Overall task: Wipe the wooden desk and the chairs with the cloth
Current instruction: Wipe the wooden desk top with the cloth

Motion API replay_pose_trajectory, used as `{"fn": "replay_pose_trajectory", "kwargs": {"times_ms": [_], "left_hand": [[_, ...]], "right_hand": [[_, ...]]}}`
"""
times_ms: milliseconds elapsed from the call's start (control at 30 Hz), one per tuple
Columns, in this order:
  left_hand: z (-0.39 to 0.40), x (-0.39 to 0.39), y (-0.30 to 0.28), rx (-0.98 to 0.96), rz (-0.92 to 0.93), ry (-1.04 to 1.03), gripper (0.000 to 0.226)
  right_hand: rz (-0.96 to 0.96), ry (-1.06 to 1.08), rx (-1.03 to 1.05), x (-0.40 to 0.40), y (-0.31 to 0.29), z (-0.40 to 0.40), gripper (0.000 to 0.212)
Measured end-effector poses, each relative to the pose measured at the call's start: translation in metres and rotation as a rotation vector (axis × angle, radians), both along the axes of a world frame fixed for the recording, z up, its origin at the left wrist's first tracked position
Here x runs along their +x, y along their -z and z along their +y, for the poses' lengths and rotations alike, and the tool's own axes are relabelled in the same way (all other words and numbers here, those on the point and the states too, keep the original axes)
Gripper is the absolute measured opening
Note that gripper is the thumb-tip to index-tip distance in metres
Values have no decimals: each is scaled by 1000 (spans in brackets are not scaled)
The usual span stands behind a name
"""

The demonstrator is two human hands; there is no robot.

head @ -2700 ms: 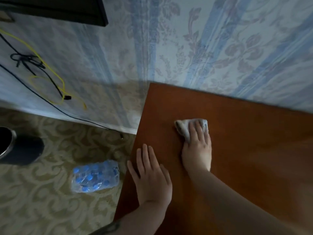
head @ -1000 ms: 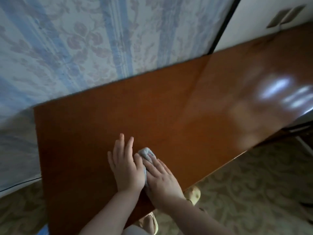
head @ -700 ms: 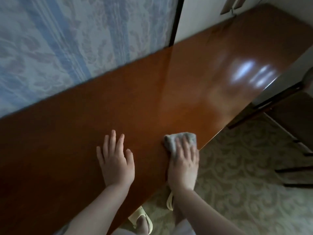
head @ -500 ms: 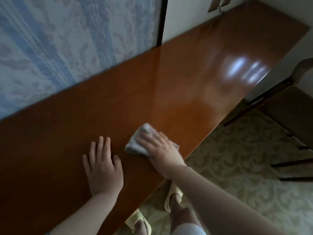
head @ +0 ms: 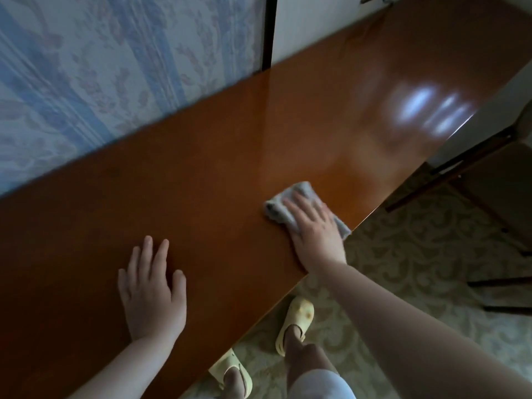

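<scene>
The long wooden desk (head: 218,156) runs diagonally from lower left to upper right, against the wall. A small grey cloth (head: 277,207) lies crumpled on the desk close to its near edge. My right hand (head: 313,228) presses flat on the cloth, fingers spread over it. My left hand (head: 152,289) rests flat on the bare desk top to the left, fingers apart, holding nothing. A dark wooden chair (head: 495,180) stands on the right beside the desk end.
Blue floral wallpaper (head: 100,67) backs the desk, with a white panel (head: 311,21) further right. Patterned carpet (head: 417,254) covers the floor. My feet in yellow slippers (head: 296,321) stand just under the desk's near edge.
My right hand has slid the cloth to the right along the near edge of the desk. My left hand stays flat on the desk. The view has turned right along the desk.
</scene>
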State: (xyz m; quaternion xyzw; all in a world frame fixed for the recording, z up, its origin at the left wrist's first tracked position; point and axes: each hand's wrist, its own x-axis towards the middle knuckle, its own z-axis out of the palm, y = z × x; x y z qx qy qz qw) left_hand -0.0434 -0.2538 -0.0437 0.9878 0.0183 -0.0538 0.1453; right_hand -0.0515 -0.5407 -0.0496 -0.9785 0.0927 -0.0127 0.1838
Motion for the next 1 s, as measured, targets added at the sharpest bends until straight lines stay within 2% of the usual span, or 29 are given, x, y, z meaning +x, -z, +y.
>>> {"fn": "replay_pose_trajectory", "kwargs": {"times_ms": [67, 133, 200, 300, 367, 400, 433, 500, 567, 600, 700, 733, 800, 833, 900, 967, 1000], "left_hand": [[-1, 12, -5, -49, -28, -80, 56], [-5, 31, -12, -108, -92, -190, 56], [-12, 54, -17, -161, -115, -352, 56], [-19, 77, -13, -145, -71, -587, 54], [-22, 83, -7, -90, -37, -651, 52], [-24, 84, -4, -55, -25, -656, 51], [-26, 85, -2, -24, -15, -656, 51], [-29, 86, 0, 19, 1, -665, 51], [-31, 87, 0, 52, 12, -680, 52], [-32, 88, 1, 68, 19, -684, 52], [-31, 91, 2, 73, 15, -684, 53], [-31, 91, 2, 62, 6, -685, 53], [-31, 92, 2, 71, 10, -688, 53], [-31, 92, 2, 86, 18, -695, 52], [-31, 90, 3, 103, 21, -697, 52], [-31, 90, 5, 104, 15, -692, 53], [-29, 90, 7, 102, 9, -693, 53]], "right_hand": [[-38, 322, -38, -16, 4, -21, 52], [-24, 362, -81, -30, 5, 4, 55], [-7, 52, -54, -28, 2, 44, 57], [110, -614, 2, 9, -16, 80, 52], [192, -812, -17, 48, -20, 67, 52], [177, -796, -43, 63, -16, 54, 52], [155, -687, -52, 73, -13, 39, 54], [90, -367, -98, 73, -3, 16, 55], [71, -268, -91, 57, -1, 24, 56], [64, -362, -79, 51, -4, 37, 57], [110, -1004, -87, 67, -9, 74, 54], [142, -1149, -86, 89, -14, 80, 55], [143, -1253, -95, 142, -11, 80, 58], [143, -1191, -79, 167, -6, 76, 58], [70, -914, -48, 201, 0, 60, 56], [35, -664, -48, 202, 3, 52, 53], [32, -613, -50, 196, 4, 58, 54]]}}
